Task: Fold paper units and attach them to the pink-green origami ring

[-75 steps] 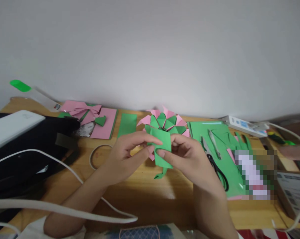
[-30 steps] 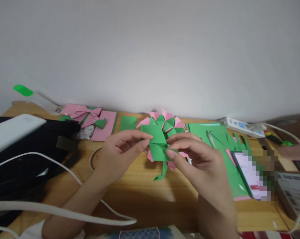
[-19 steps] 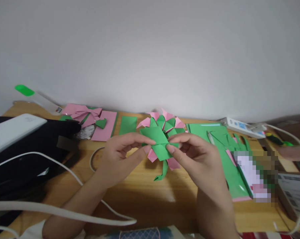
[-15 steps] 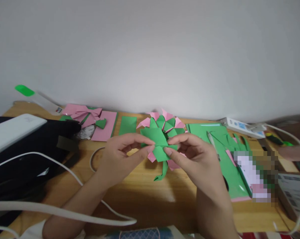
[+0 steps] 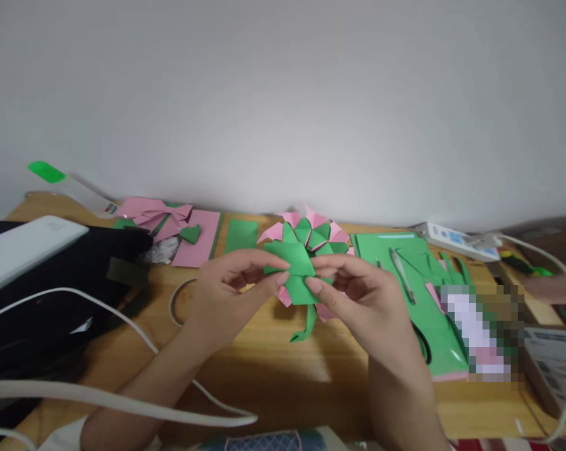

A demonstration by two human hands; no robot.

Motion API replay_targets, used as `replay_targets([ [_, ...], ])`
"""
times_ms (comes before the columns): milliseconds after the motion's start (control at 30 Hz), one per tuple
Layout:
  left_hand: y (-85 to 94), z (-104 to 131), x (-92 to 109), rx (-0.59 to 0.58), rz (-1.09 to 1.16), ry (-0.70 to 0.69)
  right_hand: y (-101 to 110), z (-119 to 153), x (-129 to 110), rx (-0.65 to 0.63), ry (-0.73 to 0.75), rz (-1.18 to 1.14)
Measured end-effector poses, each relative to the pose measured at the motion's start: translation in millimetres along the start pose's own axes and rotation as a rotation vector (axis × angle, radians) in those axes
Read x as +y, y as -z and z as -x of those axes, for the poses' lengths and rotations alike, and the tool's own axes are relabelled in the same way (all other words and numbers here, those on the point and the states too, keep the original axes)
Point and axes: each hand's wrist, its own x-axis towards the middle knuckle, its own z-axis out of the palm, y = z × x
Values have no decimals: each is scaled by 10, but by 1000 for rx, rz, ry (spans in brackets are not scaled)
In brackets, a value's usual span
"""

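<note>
A folded piece of green paper (image 5: 293, 258) is pinched between both hands above the table. My left hand (image 5: 235, 294) grips its left edge between thumb and fingers. On the other side, my right hand (image 5: 358, 288) presses thumb and fingertips on its right part, near a crosswise crease. Just behind the paper lies a pink and green origami wreath (image 5: 318, 235), partly covered by the paper and my fingers. From below it a green folded paper strip with a hooked tip (image 5: 307, 326) sticks out toward me.
Pink paper (image 5: 202, 238) with a folded bow lies back left, beside a green sheet (image 5: 242, 236). To the right are green sheets (image 5: 377, 244), a clear pen (image 5: 403, 275) and a power strip (image 5: 459, 241). White cables (image 5: 123, 401) cross the left front; a black bag (image 5: 33, 326) lies left.
My right hand has shifted slightly left along the paper, uncovering more of the pen and a black loop on the green sheets. My left hand stays nearly in place.
</note>
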Motion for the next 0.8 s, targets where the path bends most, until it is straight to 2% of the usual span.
replay_targets([
  [300, -1, -18, 22, -58, 206, 132, -7, -53, 17, -94, 55, 37],
  [433, 14, -82, 22, 1, 217, 205, -6, -52, 25, -137, 25, 104],
  [633, 8, -89, 27, 43, 126, 213, -65, -39, 19, -167, -3, 36],
  [800, 0, -47, 33, 84, -55, 118, -99, -37, 21, -175, -2, 86],
])
